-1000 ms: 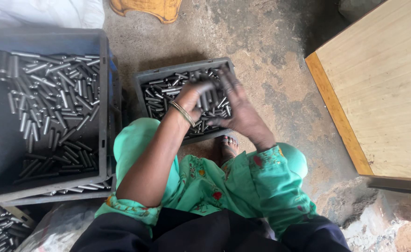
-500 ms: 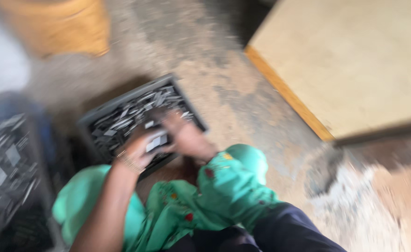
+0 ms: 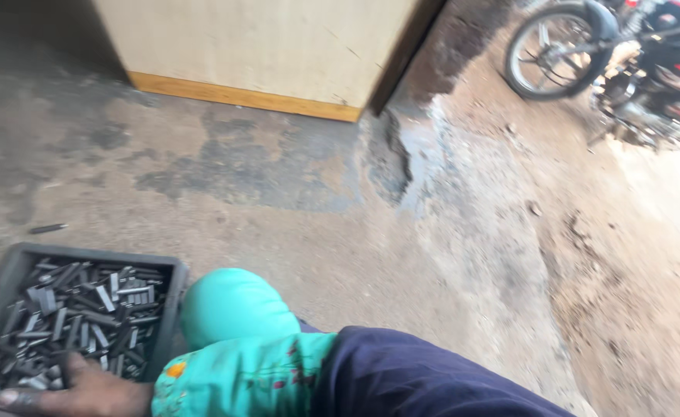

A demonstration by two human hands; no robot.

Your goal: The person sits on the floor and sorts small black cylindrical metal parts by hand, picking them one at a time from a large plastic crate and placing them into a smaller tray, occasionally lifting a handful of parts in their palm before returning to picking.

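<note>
A dark grey plastic crate [image 3: 15,259] sits on the floor at the lower left. It is full of short grey metal pins [image 3: 77,309]. My right hand [image 3: 69,392] comes out of a green flowered sleeve [image 3: 216,378] and lies on the pins at the crate's near edge, fingers pointing left. Whether it grips any pins is hidden by the frame edge. My left hand is out of view. My green-clad knee [image 3: 232,309] is right beside the crate.
One loose pin [image 3: 48,228] lies on the concrete floor behind the crate. A pale wooden panel with an orange base strip [image 3: 262,46] stands at the back. A motorcycle [image 3: 633,62] is parked on the dirt at the top right. Dark blue cloth [image 3: 417,378] covers my lap.
The view has swung to the right, away from the crates. Both hands were working in the small crate; now only one hand shows at its edge, and the big crate is gone from view.
</note>
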